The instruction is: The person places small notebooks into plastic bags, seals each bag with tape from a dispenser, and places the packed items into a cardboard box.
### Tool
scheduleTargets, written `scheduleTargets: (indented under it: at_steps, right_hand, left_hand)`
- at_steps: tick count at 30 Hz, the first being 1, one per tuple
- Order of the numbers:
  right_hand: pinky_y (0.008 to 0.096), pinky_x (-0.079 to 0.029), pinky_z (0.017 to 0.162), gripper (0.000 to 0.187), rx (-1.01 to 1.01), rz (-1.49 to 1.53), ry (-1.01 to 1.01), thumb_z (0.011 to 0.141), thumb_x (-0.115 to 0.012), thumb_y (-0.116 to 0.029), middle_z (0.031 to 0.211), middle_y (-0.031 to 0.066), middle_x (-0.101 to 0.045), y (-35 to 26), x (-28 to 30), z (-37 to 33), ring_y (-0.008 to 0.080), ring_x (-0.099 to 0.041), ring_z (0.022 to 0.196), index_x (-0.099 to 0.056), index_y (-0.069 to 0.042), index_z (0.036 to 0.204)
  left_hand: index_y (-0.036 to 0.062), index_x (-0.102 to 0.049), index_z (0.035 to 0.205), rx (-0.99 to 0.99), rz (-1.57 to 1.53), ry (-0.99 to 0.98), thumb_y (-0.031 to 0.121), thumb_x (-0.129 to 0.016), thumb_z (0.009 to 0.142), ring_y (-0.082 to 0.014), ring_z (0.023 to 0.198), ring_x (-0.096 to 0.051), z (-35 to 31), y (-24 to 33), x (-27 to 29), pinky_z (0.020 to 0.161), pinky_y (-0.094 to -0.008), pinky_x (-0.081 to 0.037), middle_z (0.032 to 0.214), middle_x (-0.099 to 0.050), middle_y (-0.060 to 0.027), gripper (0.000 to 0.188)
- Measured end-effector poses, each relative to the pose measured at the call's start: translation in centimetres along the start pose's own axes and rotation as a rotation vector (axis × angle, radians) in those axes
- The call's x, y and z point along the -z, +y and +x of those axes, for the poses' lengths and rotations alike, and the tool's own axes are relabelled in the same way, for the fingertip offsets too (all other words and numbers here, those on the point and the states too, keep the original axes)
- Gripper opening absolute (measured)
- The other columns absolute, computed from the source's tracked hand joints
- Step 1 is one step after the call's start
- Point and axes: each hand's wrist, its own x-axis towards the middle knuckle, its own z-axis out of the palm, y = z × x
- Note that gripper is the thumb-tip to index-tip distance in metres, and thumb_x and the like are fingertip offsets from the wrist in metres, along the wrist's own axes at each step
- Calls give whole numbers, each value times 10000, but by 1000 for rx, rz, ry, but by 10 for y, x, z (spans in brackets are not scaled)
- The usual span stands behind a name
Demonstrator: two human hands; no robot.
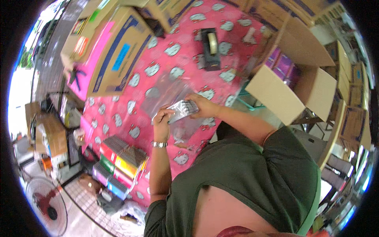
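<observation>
Fingers of the left hand [162, 116] and right hand [202, 106]: closed on opposite ends of a shiny packet [182, 110], held over clear plastic [164, 94] on the pink tablecloth [123, 87]; black tape dispenser [206, 42] lies beyond; open carton [275, 94] stands to the person's right

Pink-covered table [122, 100], bright daylight [19, 96] leftward

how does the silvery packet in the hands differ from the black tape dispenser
The silvery packet is pale and shiny; the black tape dispenser is dark. The silvery packet is held by the left hand and right hand; the black tape dispenser rests on the pink cloth.
</observation>
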Motion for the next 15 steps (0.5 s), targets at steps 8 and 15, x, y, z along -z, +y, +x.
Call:
scheduleTargets:
  at_steps: [8, 15]
  right_hand:
    - [348, -381, 929, 617, -214, -136, 1095, 642, -799, -223, 1057, 51, -511, -68, 232, -149, 191, -493, 1004, -479, -58, 1143]
    - [291, -471, 624, 439, -740, 59, 1541, 841, -652, -369, 865, 94, -575, 120, 346, -178, 147, -556, 750, -488, 7, 998]
  left_hand:
    - [86, -662, 1086, -394, 275, -460, 153, -622, 814, -286, 1285, -370, 24, 146, -125, 1065, -418, -257, 1405, -367, -161, 284]
    - [76, -655, 1070, -68, 285, -205, 84, -586, 822, -251, 1263, -396, 22, 90, -72, 1039, -383, -298, 1337, -464, -137, 257]
